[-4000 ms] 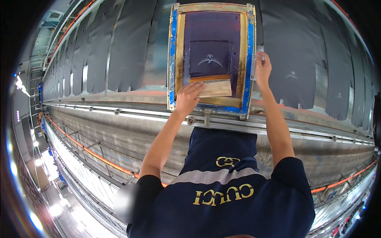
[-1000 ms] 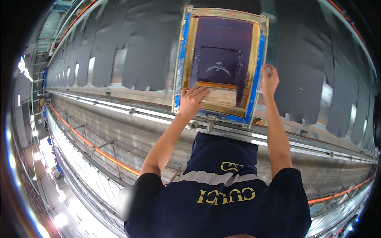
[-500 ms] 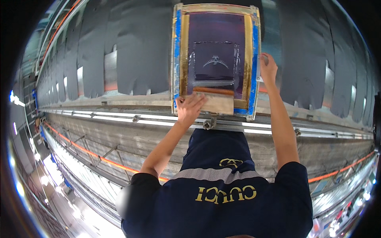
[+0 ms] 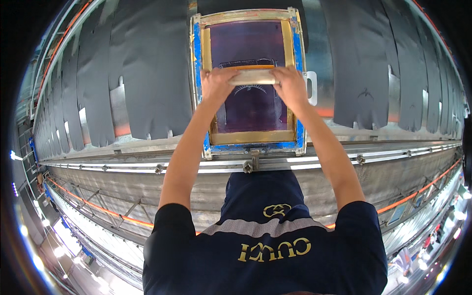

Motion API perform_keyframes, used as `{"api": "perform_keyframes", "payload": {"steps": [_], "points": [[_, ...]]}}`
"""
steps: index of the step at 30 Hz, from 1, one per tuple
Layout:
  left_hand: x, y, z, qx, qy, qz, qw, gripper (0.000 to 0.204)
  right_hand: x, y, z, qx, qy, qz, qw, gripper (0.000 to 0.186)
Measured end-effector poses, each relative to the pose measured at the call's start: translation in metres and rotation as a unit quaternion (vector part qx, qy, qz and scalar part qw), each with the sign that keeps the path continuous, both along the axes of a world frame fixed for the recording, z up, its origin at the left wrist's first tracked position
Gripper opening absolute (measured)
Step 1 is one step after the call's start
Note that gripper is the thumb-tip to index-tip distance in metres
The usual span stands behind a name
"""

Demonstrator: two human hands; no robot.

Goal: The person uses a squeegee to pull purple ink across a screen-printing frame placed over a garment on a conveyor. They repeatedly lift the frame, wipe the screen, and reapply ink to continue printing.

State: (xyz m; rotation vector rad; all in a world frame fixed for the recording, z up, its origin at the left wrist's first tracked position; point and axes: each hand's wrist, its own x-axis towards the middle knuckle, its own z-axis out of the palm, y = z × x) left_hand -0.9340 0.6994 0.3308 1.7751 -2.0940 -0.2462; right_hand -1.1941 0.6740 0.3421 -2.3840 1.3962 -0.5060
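Observation:
A wooden-handled squeegee [image 4: 253,76] with an orange blade edge lies crosswise over a screen-printing frame [image 4: 255,138]. My left hand [image 4: 217,84] is closed round its left end, and my right hand [image 4: 291,86] grips the right end. Purple mesh [image 4: 250,110] fills the frame, which has blue and tan tape along its borders. A pale curved emblem [image 4: 250,89] shows on the mesh just below the squeegee. Beside my right wrist, a white loop handle [image 4: 311,88] sticks out from the frame's right side.
Dark fabric pieces [image 4: 152,73] lie in a row on the long table, left and right of the frame. One piece [image 4: 363,83] at right bears a small dark emblem. A metal rail [image 4: 324,162] with knobs runs along the table's near edge, by my body.
Both hands now hold the squeegee, which has moved from the frame's near end toward its far part. My right hand has left the frame's right side. A printed fabric piece has come into view at right.

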Motion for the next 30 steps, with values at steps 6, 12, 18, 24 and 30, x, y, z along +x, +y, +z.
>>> {"api": "perform_keyframes", "payload": {"steps": [6, 12, 18, 24, 30], "points": [[-0.013, 0.106, 0.006, 0.018, -0.017, -0.010, 1.000, 0.033, -0.012, 0.099, 0.001, 0.012, -0.054, 0.002, 0.998, 0.048], [-0.005, 0.028, 0.018, -0.027, -0.064, -0.002, 0.998, 0.041, -0.005, 0.024, 0.014, -0.033, -0.028, -0.016, 0.999, 0.042], [-0.005, -0.007, 0.005, -0.007, -0.037, 0.009, 0.999, 0.031, 0.002, -0.004, -0.008, -0.010, -0.043, -0.029, 0.999, 0.039], [-0.016, 0.108, -0.008, 0.019, -0.034, -0.003, 0.999, 0.039, -0.016, 0.104, -0.003, 0.031, -0.040, -0.016, 0.999, 0.045], [-0.031, 0.133, 0.014, 0.029, -0.001, 0.024, 0.999, 0.042, -0.069, 0.063, -0.035, 0.012, -0.163, -0.129, 0.978, 0.043]]}}
